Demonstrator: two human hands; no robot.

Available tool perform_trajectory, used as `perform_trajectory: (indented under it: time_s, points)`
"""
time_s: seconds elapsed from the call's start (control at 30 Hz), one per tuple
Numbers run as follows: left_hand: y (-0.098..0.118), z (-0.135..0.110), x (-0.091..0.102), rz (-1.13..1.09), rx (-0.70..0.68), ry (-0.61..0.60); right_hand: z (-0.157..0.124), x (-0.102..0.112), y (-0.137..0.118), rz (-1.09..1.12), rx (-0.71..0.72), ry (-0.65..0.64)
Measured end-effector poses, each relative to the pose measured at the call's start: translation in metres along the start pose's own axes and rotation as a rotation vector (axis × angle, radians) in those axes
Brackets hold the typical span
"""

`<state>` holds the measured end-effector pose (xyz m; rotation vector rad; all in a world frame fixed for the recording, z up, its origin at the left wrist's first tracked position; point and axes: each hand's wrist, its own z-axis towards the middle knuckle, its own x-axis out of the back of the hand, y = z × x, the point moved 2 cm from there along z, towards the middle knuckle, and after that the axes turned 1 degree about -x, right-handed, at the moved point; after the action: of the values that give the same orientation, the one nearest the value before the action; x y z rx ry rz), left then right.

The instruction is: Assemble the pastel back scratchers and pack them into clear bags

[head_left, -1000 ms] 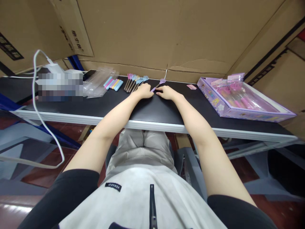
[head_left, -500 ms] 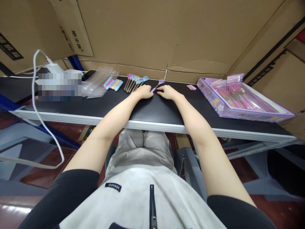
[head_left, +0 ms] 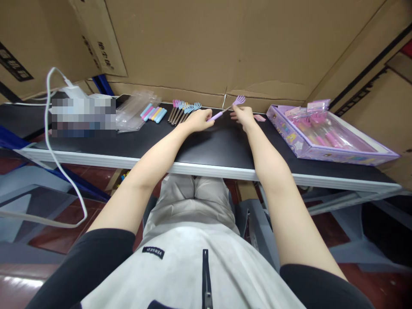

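Observation:
A back scratcher with a purple claw (head_left: pixel 239 100), a thin metal rod (head_left: pixel 227 109) and a purple handle (head_left: pixel 216 116) is held slanting above the black tabletop. My left hand (head_left: pixel 200 120) is closed around the lower end of the handle. At the other end, my right hand (head_left: pixel 243 116) pinches the rod just under the claw, its remaining fingers loosely spread. Left of my left hand lie several more scratcher claws on brown-looking rods (head_left: pixel 179 113), heads toward the cardboard. Beyond them is a row of loose coloured handles (head_left: pixel 153 113) in blue, pink, yellow and purple.
Clear plastic sleeves (head_left: pixel 131 113) lie left of the handles, near a white plug and cable (head_left: pixel 48 128). A small pink card (head_left: pixel 259 118) sits right of my right hand. A purple display box (head_left: pixel 334 152) with packaged pink scratchers stands at right. Cardboard (head_left: pixel 199 51) walls the back.
The scratcher has been lifted and its rod drawn out longer. My right hand has moved right and up with the claw end; my left hand has shifted slightly right with the handle.

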<state>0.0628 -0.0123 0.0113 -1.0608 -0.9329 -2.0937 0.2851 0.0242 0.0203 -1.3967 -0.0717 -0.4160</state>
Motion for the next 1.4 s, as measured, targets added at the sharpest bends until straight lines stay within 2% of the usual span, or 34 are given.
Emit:
perform_trajectory:
  time_s: [0.1, 0.27, 0.47, 0.63, 0.83, 0.97, 1.17, 1.4]
  points:
    - [-0.001, 0.0, -0.003, -0.035, -0.029, 0.002, -0.001, 0.002, -0.002, 0.133, -0.127, 0.055]
    - [-0.001, -0.001, -0.003, -0.004, -0.021, -0.03, 0.0, 0.004, -0.003, 0.261, -0.208, 0.079]
    - [0.007, -0.005, -0.001, -0.009, 0.022, -0.113, 0.005, 0.004, 0.002, 0.285, -0.227, 0.107]
    - [0.008, -0.007, 0.001, -0.047, 0.055, -0.087, 0.007, 0.006, 0.004, 0.228, -0.213, 0.104]
    - [0.013, -0.009, 0.003, -0.081, 0.028, -0.102, 0.011, 0.015, 0.012, 0.226, -0.318, 0.117]
    - [0.014, -0.008, 0.002, -0.048, 0.039, -0.09, 0.012, 0.017, 0.009, 0.292, -0.239, 0.12]
    - [0.005, -0.003, 0.002, -0.055, 0.049, -0.028, -0.002, 0.003, -0.009, 0.241, -0.104, -0.006]
    - [0.0, -0.002, 0.003, -0.072, 0.075, -0.036, -0.016, -0.008, -0.018, 0.233, -0.067, -0.089]
